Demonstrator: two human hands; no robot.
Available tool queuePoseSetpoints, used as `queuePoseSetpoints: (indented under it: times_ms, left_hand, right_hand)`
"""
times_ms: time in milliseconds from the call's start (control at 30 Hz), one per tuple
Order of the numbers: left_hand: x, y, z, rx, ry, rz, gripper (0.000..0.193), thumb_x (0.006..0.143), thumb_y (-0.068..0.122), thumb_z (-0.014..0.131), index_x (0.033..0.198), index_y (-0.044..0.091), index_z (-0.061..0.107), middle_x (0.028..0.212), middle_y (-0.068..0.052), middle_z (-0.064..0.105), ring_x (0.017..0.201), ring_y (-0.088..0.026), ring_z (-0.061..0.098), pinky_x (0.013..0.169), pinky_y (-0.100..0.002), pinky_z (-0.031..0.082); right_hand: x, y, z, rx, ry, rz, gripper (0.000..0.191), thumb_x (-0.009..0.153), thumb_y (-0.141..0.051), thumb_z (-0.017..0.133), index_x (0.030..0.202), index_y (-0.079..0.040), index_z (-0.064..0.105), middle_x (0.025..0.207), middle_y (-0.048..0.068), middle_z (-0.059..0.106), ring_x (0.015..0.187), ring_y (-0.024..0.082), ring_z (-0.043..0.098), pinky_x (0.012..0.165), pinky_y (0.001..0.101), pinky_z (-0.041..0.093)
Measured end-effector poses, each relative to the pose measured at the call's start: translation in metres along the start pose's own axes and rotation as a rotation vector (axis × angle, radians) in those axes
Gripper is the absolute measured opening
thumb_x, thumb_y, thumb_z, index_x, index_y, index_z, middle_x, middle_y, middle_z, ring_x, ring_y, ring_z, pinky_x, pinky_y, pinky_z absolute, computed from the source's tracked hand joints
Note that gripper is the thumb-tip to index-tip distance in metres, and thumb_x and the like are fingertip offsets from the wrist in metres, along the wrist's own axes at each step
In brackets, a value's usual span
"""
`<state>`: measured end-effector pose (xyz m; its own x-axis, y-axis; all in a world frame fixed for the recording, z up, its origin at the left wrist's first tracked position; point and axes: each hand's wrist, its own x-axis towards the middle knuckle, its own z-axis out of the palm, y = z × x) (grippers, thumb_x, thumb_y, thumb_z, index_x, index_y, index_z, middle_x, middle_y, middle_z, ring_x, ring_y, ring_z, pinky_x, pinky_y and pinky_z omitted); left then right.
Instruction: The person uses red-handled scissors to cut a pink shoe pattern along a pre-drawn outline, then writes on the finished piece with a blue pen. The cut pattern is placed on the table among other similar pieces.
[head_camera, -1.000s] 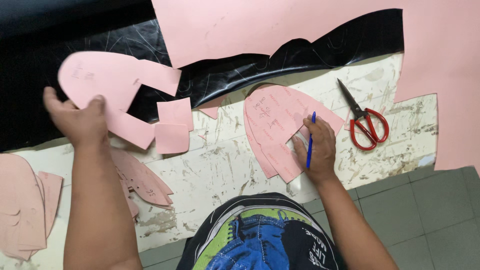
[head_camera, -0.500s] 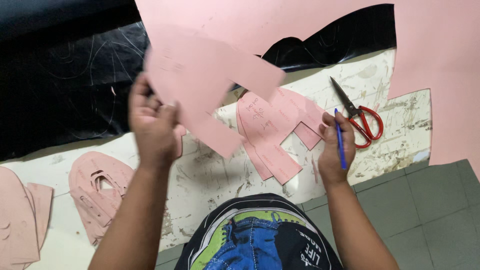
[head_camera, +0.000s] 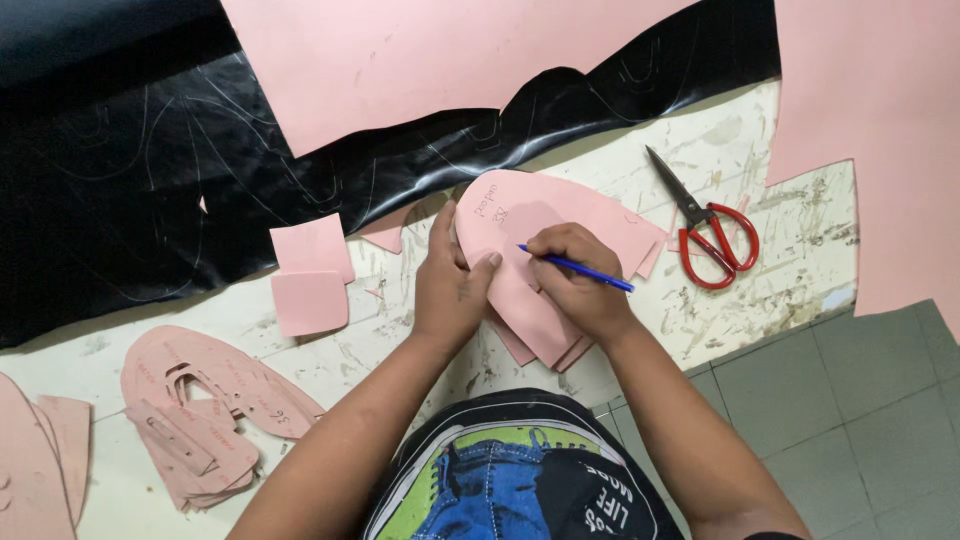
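left hand (head_camera: 452, 290) now on rounded pink card (head_camera: 530, 270)

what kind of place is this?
Likely a small craft workshop for cutting patterns, perhaps shoe parts. A scuffed worktable holds stacked pink paper templates, a black sheet scored with traced outlines, and red-handled scissors. The right hand holds a blue pen on a pink template that the left hand steadies.

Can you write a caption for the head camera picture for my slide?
Left hand steadies a stack of pink paper patterns while the right hand writes with a blue pen, red scissors nearby.
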<state>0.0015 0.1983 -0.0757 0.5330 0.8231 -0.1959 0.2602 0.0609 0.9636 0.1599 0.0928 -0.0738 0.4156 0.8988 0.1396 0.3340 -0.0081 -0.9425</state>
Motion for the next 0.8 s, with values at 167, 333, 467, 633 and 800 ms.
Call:
queuePoseSetpoints:
  times_ms: [167,333,467,633,800]
  left_hand:
    - [0.004,-0.002,-0.003,0.279,-0.038,-0.038,0.083,0.088,0.022,0.071,0.157,0.003,0.028,0.085,-0.015,0.074,0.077,-0.027,0.074,0.071,-0.037,0.058]
    - [0.007,0.001,-0.005,0.311,-0.050,-0.032,0.084,0.086,0.023,0.072,0.156,0.003,0.029,0.084,-0.014,0.074,0.077,-0.029,0.074,0.071,-0.038,0.058]
    - [0.008,0.003,-0.005,0.313,-0.059,-0.052,0.085,0.085,0.024,0.072,0.156,0.004,0.029,0.082,-0.014,0.074,0.076,-0.028,0.074,0.072,-0.038,0.058]
    - [0.007,0.003,-0.006,0.306,-0.068,-0.054,0.084,0.086,0.026,0.070,0.156,0.003,0.029,0.086,-0.015,0.074,0.079,-0.028,0.075,0.074,-0.037,0.058]
    - [0.007,0.005,-0.007,0.300,-0.077,-0.055,0.084,0.086,0.026,0.068,0.156,0.002,0.029,0.088,-0.015,0.074,0.082,-0.029,0.075,0.076,-0.038,0.058]
  right_hand:
    - [0.010,0.008,0.006,-0.011,-0.008,-0.067,0.016,0.087,0.007,0.070,0.100,-0.002,0.066,0.106,0.010,0.068,0.097,0.019,0.067,0.085,0.0300,0.056]
    - [0.009,0.013,0.008,0.057,0.001,0.087,0.013,0.087,0.004,0.071,0.097,-0.003,0.065,0.099,0.007,0.066,0.083,0.015,0.062,0.074,0.0269,0.053]
    - [0.010,0.015,0.010,-0.004,0.010,0.006,0.015,0.087,0.003,0.073,0.097,-0.003,0.065,0.097,0.007,0.067,0.085,0.015,0.064,0.075,0.0273,0.054]
    - [0.011,0.012,0.010,-0.018,0.009,-0.017,0.014,0.087,0.005,0.072,0.096,-0.003,0.064,0.099,0.007,0.067,0.087,0.015,0.064,0.077,0.0281,0.054]
    - [0.009,0.009,0.006,0.025,-0.022,0.033,0.013,0.086,0.006,0.068,0.093,-0.003,0.062,0.095,0.007,0.064,0.083,0.014,0.061,0.073,0.0272,0.052]
